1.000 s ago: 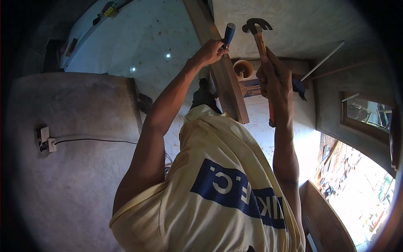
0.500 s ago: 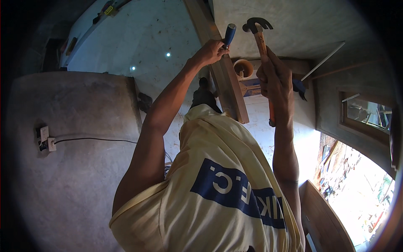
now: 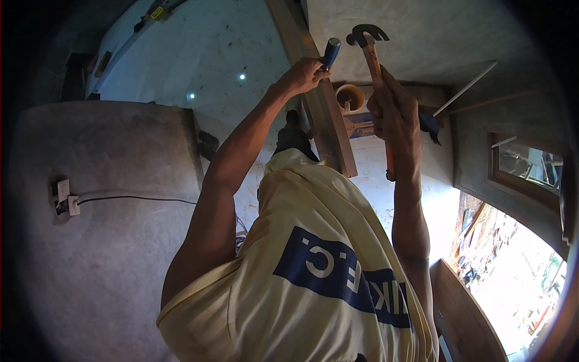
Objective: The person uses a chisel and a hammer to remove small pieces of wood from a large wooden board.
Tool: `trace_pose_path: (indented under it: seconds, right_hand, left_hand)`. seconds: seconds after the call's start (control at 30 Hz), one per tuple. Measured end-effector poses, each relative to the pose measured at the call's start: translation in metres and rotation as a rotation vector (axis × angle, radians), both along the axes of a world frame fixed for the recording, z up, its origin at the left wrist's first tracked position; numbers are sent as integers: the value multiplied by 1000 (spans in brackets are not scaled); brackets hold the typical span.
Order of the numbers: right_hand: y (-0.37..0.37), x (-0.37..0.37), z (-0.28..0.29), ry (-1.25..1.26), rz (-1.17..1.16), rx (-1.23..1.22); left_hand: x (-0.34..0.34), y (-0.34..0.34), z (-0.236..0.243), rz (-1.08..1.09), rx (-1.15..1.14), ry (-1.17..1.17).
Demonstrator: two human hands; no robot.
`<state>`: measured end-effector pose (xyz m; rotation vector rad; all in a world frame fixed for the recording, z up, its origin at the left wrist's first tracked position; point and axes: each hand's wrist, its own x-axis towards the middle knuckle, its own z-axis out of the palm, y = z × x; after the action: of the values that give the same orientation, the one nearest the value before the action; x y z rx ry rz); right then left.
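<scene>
My left hand [image 3: 306,73] is closed around a blue-handled chisel [image 3: 331,52], whose metal-capped butt end points up; its blade is hidden behind my fingers. That hand is at a long wooden beam [image 3: 329,114] that runs from the top of the view down toward my body. In my right hand [image 3: 395,114] is a claw hammer [image 3: 369,37] with a dark head and a wooden handle, gripped partway along the shaft. The hammer head is raised to the right of the chisel's butt, with a small gap between them.
Beyond the beam stands a brown round container [image 3: 350,98]. A thin white rod [image 3: 464,88] leans at the right by a dark blue thing [image 3: 429,125]. To the left, a cable runs from a wall socket [image 3: 68,198]. A bright opening [image 3: 512,265] lies at the lower right.
The hammer head has shifted very slightly left, toward the chisel. The chisel's butt has tipped a little to the right and down. Both grips are the same.
</scene>
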<state>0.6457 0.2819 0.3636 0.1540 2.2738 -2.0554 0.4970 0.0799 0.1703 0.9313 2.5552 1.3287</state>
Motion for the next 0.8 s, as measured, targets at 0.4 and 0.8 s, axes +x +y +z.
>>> trace_pose_path:
  seconds: [0.4, 0.8]
  right_hand:
    - [0, -1, -1, 3, -9, -6]
    - [1, -2, 2, -8, -7, 18]
  left_hand:
    - [1, 1, 5, 0, -10, -14]
    - [4, 1, 6, 16, -17, -18]
